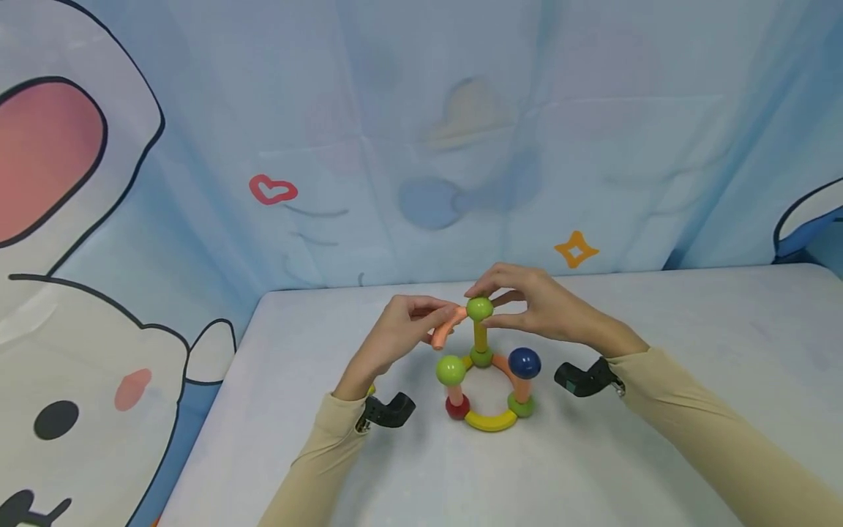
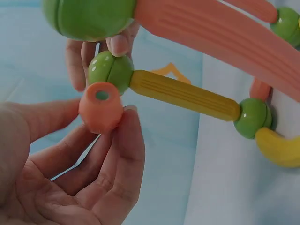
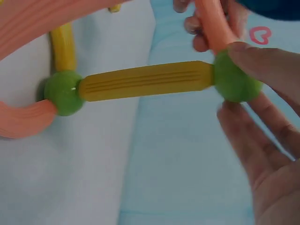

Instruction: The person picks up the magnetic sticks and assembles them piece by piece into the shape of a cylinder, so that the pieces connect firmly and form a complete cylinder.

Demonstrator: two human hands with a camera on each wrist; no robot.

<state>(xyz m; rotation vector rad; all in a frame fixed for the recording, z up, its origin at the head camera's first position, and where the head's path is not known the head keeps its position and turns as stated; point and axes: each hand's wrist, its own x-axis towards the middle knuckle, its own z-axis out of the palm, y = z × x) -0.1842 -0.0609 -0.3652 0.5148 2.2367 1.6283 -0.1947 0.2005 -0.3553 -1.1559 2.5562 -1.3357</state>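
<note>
My left hand [image 1: 411, 329] pinches a curved orange rod [image 1: 444, 333] between thumb and fingers. The rod's far end meets a green ball [image 1: 479, 308] on top of a yellow upright stick [image 1: 481, 337]. From the other side, my right hand [image 1: 540, 304] holds that ball with thumb and fingertips. In the left wrist view, the rod's near end [image 2: 100, 110] shows a hole. Below is a ring of curved pieces, with a yellow one [image 1: 490, 422] in front. Two shorter uprights rise from it, topped by a light green ball [image 1: 451, 370] and a dark blue ball [image 1: 525, 362].
The build stands on a white table [image 1: 658, 439], with a light blue printed curtain [image 1: 369, 110] behind. Black cameras sit on my left wrist [image 1: 388, 411] and right wrist [image 1: 582, 378], either side of the ring. Something yellow [image 1: 372, 389] peeks out behind the left wrist.
</note>
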